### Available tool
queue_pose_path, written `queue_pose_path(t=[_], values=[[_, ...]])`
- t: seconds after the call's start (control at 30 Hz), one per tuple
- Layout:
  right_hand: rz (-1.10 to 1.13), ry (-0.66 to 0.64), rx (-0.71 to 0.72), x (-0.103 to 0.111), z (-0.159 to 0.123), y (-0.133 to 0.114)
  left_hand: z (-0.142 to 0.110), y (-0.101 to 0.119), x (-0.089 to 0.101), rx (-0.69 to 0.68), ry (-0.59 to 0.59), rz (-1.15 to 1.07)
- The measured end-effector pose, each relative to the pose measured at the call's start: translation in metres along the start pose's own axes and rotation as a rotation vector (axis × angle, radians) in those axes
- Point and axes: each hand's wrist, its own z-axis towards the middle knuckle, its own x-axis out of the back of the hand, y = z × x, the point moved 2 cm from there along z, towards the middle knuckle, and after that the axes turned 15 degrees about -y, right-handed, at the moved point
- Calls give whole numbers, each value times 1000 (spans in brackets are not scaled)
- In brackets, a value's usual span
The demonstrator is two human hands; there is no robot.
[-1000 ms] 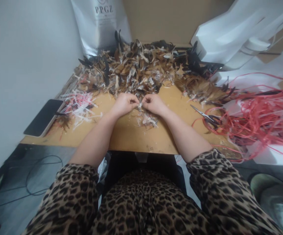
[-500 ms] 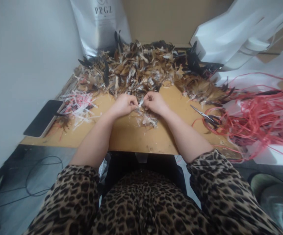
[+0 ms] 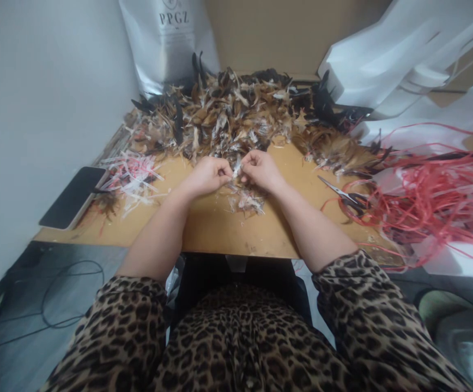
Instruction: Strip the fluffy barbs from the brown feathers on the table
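My left hand (image 3: 212, 175) is closed in a pinch at the front of a large pile of brown and black feathers (image 3: 228, 111). Close beside it, my right hand (image 3: 261, 170) pinches too, thumb against forefinger. In the narrow gap between them shows a small whitish feather (image 3: 236, 167), with its lower end at the fingertips of both hands. Exactly how each hand grips it is partly hidden by the fingers. Just below the hands, a little heap of feather scraps (image 3: 249, 201) lies on the wooden table (image 3: 220, 234).
Scissors (image 3: 343, 193) lie to the right, beside tangled red plastic strings (image 3: 441, 196). A bundle of brown feathers (image 3: 338, 149) rests behind them. Cut white and pink strips (image 3: 132, 177) and a phone (image 3: 73, 197) are on the left. A silvery bag (image 3: 171, 49) stands at the back.
My right hand has lifted slightly away from me, and its fingers have shifted a little. More of the whitish feather shows between the hands. My left hand has hardly moved.
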Motion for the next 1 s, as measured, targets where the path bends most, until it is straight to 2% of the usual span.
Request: queue_pose_path(t=[0.13, 0.23, 0.33, 0.43, 0.53, 0.7, 0.9, 1.0], values=[[-69, 51, 57, 2, -2, -5, 1, 3, 1, 38, 29, -258], [-217, 209, 199, 6, -9, -15, 1, 5, 5, 116, 89, -568], [-399, 310, 306, 8, -17, -25, 1, 5, 8, 150, 170, -734], [-522, 273, 373, 4, -21, -28, 2, 4, 3, 171, 113, -808], [-549, 253, 388, 0, -21, -26, 3, 5, -4, 142, 65, -790], [-420, 234, 360, -6, -19, -22, 6, 0, -8, 136, 162, -798], [-14, 201, 309, -8, -8, -18, 9, -3, -6, 128, 249, -672], [106, 160, 254, -9, -5, -16, 8, 2, -6, 126, 263, -688]])
